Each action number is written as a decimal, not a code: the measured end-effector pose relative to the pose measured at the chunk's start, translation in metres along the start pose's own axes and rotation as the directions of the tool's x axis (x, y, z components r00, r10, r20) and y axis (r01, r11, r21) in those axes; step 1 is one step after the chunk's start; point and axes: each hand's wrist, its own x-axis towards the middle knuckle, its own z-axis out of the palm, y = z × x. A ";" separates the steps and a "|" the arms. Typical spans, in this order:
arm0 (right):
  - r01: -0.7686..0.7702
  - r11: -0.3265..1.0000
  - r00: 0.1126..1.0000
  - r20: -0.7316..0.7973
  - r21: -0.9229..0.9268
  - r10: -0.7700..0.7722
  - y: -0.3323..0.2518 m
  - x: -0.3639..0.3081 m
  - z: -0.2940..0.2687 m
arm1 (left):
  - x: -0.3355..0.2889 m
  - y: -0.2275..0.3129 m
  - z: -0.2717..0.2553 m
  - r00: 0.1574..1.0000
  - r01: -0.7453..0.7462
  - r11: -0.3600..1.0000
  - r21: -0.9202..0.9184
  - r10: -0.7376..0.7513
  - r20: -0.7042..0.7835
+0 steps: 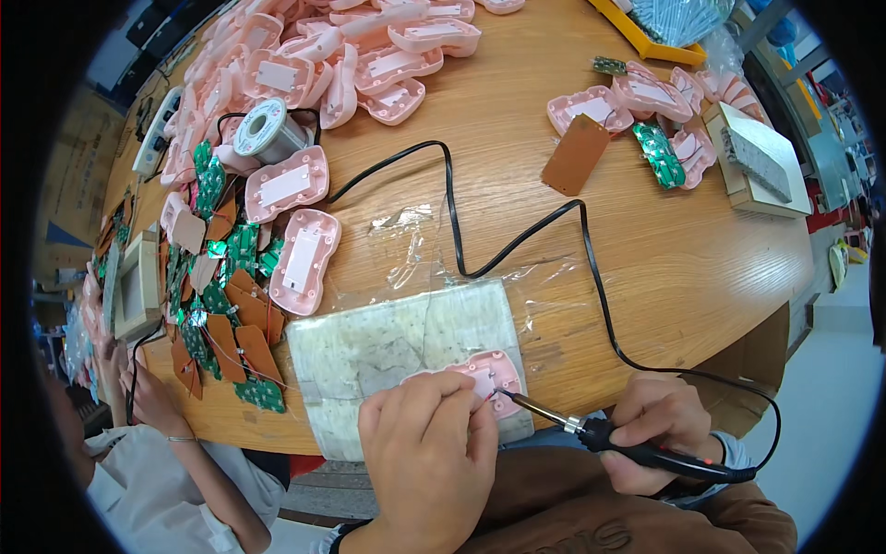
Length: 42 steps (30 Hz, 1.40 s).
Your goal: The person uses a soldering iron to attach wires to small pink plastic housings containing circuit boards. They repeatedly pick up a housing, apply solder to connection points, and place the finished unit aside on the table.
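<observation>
Head view: round-cornered pink shell (506,367), partly behind left fingers (426,399).

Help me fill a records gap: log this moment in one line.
left hand: over pink shell, grasp unclear | right hand: grips soldering iron | tip: at shell | pale mat: under shell

I am wearing the fisheye on my head; it is looking down and forward across the table (683,268), catching my left hand (426,443) and right hand (666,415) close below.
</observation>
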 end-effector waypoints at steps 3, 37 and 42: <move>0.019 1.000 0.999 0.032 -0.008 -0.019 0.000 0.003 -0.003 | 0.001 0.001 -0.001 1.000 0.001 1.000 0.000 -0.001 0.004; 0.035 0.997 0.999 -0.002 0.066 -0.035 0.006 0.006 -0.008 | 0.006 0.001 -0.002 1.000 -0.021 1.000 -0.020 0.022 0.008; 0.049 0.996 0.999 -0.018 0.068 -0.047 0.007 0.005 -0.010 | 0.006 0.001 -0.001 1.000 -0.026 1.000 -0.013 0.026 0.007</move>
